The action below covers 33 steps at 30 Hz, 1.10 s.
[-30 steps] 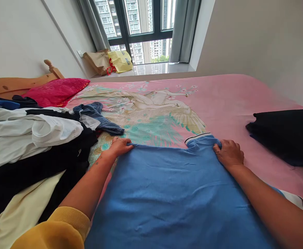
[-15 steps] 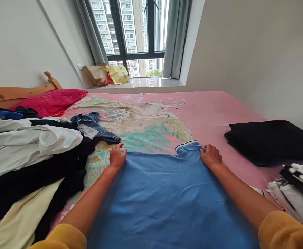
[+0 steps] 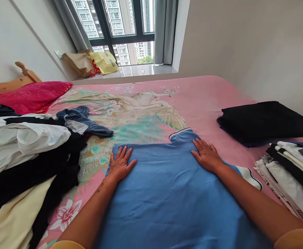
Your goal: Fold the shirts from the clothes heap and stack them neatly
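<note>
A blue shirt (image 3: 161,193) lies spread on the bed in front of me, its striped collar at the far edge and a white-and-black striped sleeve end out to the right. My left hand (image 3: 120,164) rests flat on the shirt's far left corner, fingers spread. Near the collar, my right hand (image 3: 206,154) presses flat on the cloth with its fingers stretched out. Neither hand grips the fabric. The shirt's near end runs out of view at the bottom.
Loose white, black and cream clothes (image 3: 37,152) heap up at the left, with denim jeans (image 3: 85,121) beside them. To the right are folded black clothes (image 3: 265,121) and a stack of folded garments (image 3: 291,173). A red pillow (image 3: 34,97) and paper bag (image 3: 80,64) sit farther back.
Both hands have gone from holding the shirt's far edge to lying flat on it with fingers spread. The striped sleeve end at the right shows more. The camera view has shifted.
</note>
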{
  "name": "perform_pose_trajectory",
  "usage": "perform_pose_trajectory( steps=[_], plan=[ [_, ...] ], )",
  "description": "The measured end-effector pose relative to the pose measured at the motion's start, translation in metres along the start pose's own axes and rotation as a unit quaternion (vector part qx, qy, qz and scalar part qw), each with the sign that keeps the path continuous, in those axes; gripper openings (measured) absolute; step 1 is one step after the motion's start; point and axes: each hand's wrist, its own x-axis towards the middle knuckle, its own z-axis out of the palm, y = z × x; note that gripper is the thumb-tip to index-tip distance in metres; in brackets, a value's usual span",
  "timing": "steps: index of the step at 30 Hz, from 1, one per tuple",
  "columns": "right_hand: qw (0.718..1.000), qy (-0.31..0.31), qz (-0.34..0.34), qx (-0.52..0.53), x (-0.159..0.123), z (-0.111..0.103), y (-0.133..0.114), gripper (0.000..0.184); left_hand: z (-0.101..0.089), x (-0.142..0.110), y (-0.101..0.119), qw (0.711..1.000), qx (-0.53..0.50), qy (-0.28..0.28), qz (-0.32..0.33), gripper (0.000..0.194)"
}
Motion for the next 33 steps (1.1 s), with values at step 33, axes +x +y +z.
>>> perform_pose_trajectory(
  steps=[33],
  plan=[
    [0.998,0.045,0.04,-0.018,-0.155,0.003,0.006,0.058,-0.007,-0.176,0.041,0.999,0.006,0.028,0.033,0.062]
  ],
)
